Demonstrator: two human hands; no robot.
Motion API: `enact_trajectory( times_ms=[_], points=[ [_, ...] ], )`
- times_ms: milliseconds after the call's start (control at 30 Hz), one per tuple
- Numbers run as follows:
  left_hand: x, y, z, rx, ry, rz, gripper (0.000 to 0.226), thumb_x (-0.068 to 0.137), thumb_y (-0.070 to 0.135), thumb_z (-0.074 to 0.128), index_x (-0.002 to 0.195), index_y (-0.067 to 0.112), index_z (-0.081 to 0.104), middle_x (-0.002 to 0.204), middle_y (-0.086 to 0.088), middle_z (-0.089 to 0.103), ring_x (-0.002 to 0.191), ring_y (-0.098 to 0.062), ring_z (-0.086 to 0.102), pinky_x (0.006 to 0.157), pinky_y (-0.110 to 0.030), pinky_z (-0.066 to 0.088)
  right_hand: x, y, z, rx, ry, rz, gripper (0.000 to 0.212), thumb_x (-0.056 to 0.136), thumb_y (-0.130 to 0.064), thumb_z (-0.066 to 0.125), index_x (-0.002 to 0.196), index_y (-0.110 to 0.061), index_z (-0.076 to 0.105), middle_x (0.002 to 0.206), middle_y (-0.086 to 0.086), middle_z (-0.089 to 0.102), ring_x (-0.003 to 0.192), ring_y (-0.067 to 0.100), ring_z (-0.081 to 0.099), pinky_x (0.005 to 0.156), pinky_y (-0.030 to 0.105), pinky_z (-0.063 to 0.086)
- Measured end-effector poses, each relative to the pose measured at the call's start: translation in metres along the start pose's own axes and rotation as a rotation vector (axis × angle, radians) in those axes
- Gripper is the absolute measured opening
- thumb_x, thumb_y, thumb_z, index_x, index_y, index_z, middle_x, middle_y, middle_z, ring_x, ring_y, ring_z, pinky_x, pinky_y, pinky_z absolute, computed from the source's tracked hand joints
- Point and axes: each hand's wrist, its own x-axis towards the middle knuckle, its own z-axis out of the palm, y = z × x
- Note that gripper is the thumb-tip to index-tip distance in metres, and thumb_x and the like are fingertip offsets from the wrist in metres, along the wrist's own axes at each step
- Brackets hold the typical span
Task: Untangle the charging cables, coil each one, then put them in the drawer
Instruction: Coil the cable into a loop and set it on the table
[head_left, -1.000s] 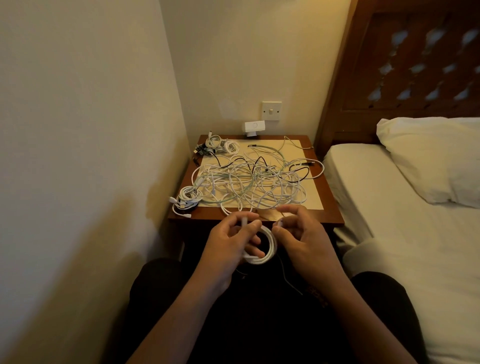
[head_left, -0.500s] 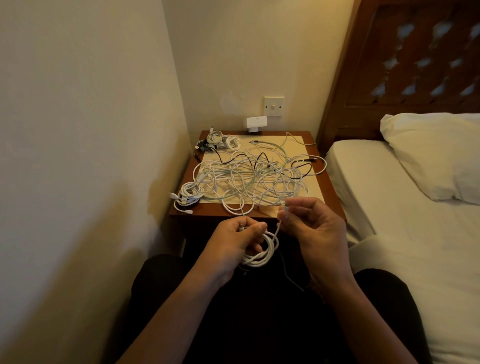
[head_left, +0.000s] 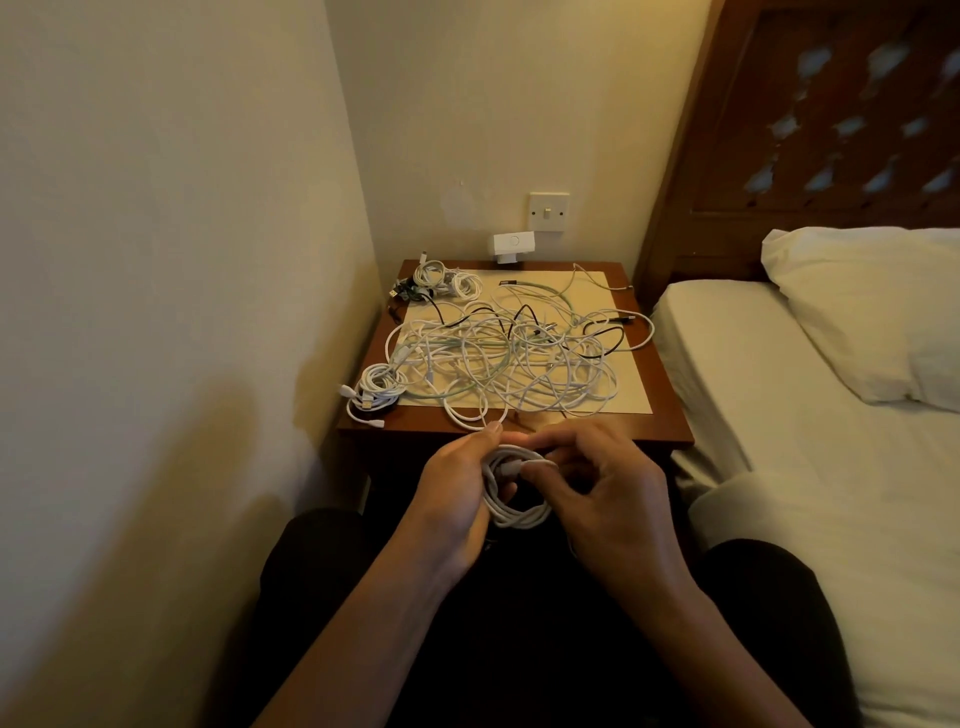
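A coiled white cable (head_left: 517, 506) hangs between my hands, just in front of the bedside table. My left hand (head_left: 457, 493) grips the coil's left side with curled fingers. My right hand (head_left: 602, 488) pinches the cable's end at the top of the coil. On the table (head_left: 670, 415) lies a big tangle of white, black and greenish cables (head_left: 509, 358). A finished white coil (head_left: 376, 389) sits at the table's front left corner, and more coiled cables (head_left: 441, 278) lie at the back left. No drawer shows in this view.
A wall runs close along the left of the table. A bed (head_left: 779, 415) with a white pillow (head_left: 872, 312) stands on the right, against a wooden headboard (head_left: 831, 104). A wall switch (head_left: 548, 211) and a small white device (head_left: 513, 243) sit behind the table.
My right hand came down from above the table's edge to the coil, bringing the cable's end onto it. The left hand kept hold of the coil, which now looks tighter.
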Motion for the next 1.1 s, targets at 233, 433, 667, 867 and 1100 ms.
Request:
enact_trajectory(
  times_ms=[233, 433, 667, 867, 1100],
  points=[
    [-0.012, -0.002, 0.001, 0.004, -0.101, 0.017, 0.036, 0.106, 0.024, 0.048, 0.114, 0.000, 0.073, 0.117, -0.021, 0.073, 0.110, -0.027, 0.069, 0.101, -0.044, 0.054, 0.003, 0.007, 0.002, -0.110, 0.016, 0.048, 0.029, 0.083, -0.009, 0.084, 0.101, -0.025, 0.067, 0.087, -0.013, 0.067, 0.081, 0.003, 0.068, 0.071, 0.022, 0.057],
    [-0.010, 0.002, -0.010, 0.179, -0.198, 0.022, 0.031, 0.107, 0.016, 0.046, 0.125, 0.009, 0.070, 0.118, -0.015, 0.074, 0.112, -0.028, 0.071, 0.098, -0.040, 0.057, 0.003, 0.012, -0.003, -0.137, 0.060, 0.008, 0.024, 0.082, -0.017, 0.086, 0.096, -0.024, 0.068, 0.086, -0.015, 0.066, 0.080, 0.003, 0.066, 0.068, 0.023, 0.056],
    [-0.003, 0.002, -0.014, -0.155, -0.160, 0.063, 0.028, 0.101, 0.006, 0.053, 0.125, 0.000, 0.065, 0.119, -0.022, 0.072, 0.102, -0.028, 0.072, 0.091, -0.037, 0.061, 0.006, 0.011, -0.006, 0.334, -0.075, 0.410, 0.029, 0.087, -0.028, 0.080, 0.113, -0.029, 0.067, 0.102, -0.006, 0.077, 0.096, 0.008, 0.074, 0.088, 0.034, 0.061],
    [-0.005, 0.005, -0.021, 0.086, -0.122, 0.031, 0.029, 0.094, 0.004, 0.067, 0.122, 0.008, 0.065, 0.108, -0.021, 0.074, 0.096, -0.022, 0.073, 0.086, -0.036, 0.061, 0.012, 0.015, -0.010, 0.353, -0.182, 0.506, 0.015, 0.097, -0.015, 0.068, 0.109, -0.022, 0.073, 0.095, -0.001, 0.079, 0.090, 0.016, 0.076, 0.083, 0.037, 0.063],
    [-0.005, 0.011, -0.024, 0.516, -0.137, 0.088, 0.011, 0.093, 0.021, 0.074, 0.101, 0.014, 0.077, 0.087, -0.009, 0.077, 0.081, -0.021, 0.070, 0.087, -0.048, 0.058, 0.025, 0.013, -0.020, 0.235, -0.226, 0.409, 0.016, 0.092, -0.018, 0.076, 0.106, -0.025, 0.076, 0.095, -0.007, 0.079, 0.091, 0.008, 0.076, 0.086, 0.034, 0.061]
  ],
)
